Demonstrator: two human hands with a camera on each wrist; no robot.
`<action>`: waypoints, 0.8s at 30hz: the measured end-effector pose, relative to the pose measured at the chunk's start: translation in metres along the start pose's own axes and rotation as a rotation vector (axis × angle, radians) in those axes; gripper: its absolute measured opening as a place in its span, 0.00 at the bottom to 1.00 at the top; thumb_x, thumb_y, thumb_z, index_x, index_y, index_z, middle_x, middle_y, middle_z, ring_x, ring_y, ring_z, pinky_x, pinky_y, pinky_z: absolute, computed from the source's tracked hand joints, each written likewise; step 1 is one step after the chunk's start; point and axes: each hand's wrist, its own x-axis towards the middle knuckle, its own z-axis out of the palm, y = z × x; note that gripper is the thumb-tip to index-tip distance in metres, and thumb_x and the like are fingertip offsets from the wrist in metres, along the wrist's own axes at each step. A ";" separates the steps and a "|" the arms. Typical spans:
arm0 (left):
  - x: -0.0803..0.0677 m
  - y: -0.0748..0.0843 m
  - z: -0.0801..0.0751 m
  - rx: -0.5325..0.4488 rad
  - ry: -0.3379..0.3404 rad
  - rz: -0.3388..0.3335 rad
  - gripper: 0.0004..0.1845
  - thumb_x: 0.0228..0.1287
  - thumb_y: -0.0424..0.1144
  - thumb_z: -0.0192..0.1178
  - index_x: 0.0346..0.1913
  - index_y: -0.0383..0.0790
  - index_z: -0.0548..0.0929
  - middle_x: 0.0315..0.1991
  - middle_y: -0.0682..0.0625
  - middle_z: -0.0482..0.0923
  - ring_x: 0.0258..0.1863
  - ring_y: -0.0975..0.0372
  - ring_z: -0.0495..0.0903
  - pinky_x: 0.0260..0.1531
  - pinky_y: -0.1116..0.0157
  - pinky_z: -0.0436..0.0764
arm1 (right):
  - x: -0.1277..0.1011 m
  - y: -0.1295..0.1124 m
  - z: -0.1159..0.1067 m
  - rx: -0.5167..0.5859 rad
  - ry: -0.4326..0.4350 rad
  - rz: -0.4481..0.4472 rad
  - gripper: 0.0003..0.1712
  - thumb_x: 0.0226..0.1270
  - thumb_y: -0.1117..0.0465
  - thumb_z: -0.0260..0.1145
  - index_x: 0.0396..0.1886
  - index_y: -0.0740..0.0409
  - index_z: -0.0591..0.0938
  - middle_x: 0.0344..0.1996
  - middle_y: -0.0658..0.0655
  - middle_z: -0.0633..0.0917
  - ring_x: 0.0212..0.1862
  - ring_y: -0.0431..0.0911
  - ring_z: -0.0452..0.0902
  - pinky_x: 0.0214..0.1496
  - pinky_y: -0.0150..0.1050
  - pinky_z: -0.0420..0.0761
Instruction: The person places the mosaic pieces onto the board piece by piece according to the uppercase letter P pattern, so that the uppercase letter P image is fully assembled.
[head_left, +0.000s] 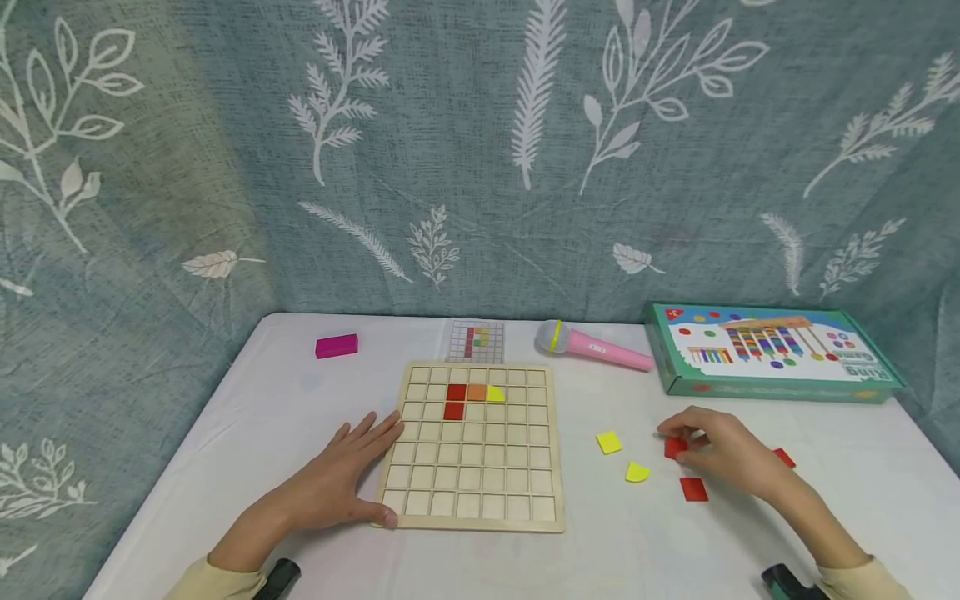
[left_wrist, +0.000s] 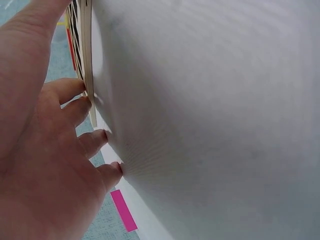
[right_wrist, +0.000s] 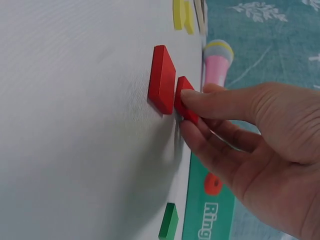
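Note:
My right hand [head_left: 723, 450] pinches a red square tile [right_wrist: 184, 97] between thumb and fingers, at the table surface. Close to it lies another red square tile [head_left: 693, 489]; a red piece [head_left: 783, 457] shows partly behind the wrist. My left hand [head_left: 348, 471] is spread along the left side of a wooden grid board [head_left: 480, 522], its thumb at the near left corner and fingertips touching the edge. In the board's upper cells sit two red squares [head_left: 454, 410], an orange square [head_left: 476, 392] and a yellow rounded piece [head_left: 496, 393].
Between board and right hand lie a yellow square [head_left: 609, 442] and a yellow quarter-round [head_left: 637, 472]. Behind stand a pattern card [head_left: 477, 342], a pink toy microphone [head_left: 600, 348], a green toy box [head_left: 776, 350] and a magenta block [head_left: 337, 346]. A green piece [right_wrist: 169, 221] appears in the right wrist view.

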 end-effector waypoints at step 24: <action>0.000 -0.003 0.002 0.009 0.006 0.010 0.64 0.38 0.69 0.71 0.75 0.35 0.60 0.77 0.43 0.53 0.75 0.41 0.48 0.70 0.37 0.45 | 0.041 -0.031 0.012 -0.032 0.031 -0.115 0.16 0.58 0.74 0.70 0.47 0.64 0.85 0.32 0.45 0.84 0.36 0.39 0.76 0.39 0.36 0.84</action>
